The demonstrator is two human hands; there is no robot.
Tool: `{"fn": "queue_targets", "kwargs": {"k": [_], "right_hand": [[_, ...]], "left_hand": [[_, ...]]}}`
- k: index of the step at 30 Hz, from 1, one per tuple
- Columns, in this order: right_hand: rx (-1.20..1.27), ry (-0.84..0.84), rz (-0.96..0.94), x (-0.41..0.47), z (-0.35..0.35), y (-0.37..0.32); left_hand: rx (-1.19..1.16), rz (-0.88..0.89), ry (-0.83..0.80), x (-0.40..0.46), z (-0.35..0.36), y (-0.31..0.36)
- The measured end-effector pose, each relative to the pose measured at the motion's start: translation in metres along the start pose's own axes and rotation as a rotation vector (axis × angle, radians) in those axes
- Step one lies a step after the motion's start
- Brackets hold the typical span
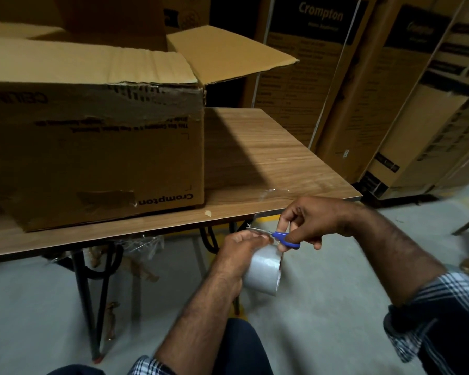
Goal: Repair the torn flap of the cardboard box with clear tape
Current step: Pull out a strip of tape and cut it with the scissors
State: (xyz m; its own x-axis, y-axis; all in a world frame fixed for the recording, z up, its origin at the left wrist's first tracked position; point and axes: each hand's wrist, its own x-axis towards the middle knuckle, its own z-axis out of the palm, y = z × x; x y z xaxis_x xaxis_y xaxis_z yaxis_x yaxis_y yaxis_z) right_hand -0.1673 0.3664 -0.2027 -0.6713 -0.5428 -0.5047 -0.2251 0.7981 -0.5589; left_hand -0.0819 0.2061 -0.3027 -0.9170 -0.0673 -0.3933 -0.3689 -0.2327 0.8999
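Left hand [240, 246] grasping the clear tape roll [264, 272] below the table [268, 158] edge, right hand [306, 220] clenched on blue-handled scissors [284, 237] apparently at the tape's free end; cardboard box [92, 147] up-left, nearer the left hand.

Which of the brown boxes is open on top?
The cardboard box lying on the wooden table, its flaps spread open. The tall Crompton boxes standing behind on the floor are shut.
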Motion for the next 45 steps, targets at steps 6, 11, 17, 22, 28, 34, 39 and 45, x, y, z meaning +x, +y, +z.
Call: {"fn": "queue_targets", "kwargs": {"k": [6, 11, 17, 22, 28, 34, 39, 45], "right_hand": [[-0.063, 0.004, 0.0, -0.001, 0.003, -0.009], [-0.069, 0.042, 0.014, -0.02, 0.006, -0.007], [-0.202, 0.224, 0.084, -0.035, 0.053, 0.02], [-0.328, 0.313, -0.027, -0.03, 0.074, 0.011], [-0.485, 0.353, -0.158, -0.036, 0.074, -0.009], [-0.519, 0.418, -0.307, -0.043, 0.08, -0.013], [-0.49, 0.51, -0.414, -0.046, 0.087, -0.013], [-0.648, 0.497, -0.377, -0.051, 0.101, -0.02]], "left_hand": [[0.023, -0.023, -0.026, -0.002, -0.002, -0.018], [-0.001, 0.052, -0.032, -0.01, -0.017, -0.031], [0.043, 0.178, -0.033, -0.028, -0.047, -0.025], [0.096, 0.253, -0.075, -0.038, -0.052, -0.017], [0.139, 0.344, -0.063, -0.045, -0.057, -0.014], [0.118, 0.374, -0.069, -0.052, -0.065, -0.01], [0.092, 0.342, -0.09, -0.058, -0.068, -0.003], [0.142, 0.265, -0.063, -0.057, -0.068, -0.001]]}}
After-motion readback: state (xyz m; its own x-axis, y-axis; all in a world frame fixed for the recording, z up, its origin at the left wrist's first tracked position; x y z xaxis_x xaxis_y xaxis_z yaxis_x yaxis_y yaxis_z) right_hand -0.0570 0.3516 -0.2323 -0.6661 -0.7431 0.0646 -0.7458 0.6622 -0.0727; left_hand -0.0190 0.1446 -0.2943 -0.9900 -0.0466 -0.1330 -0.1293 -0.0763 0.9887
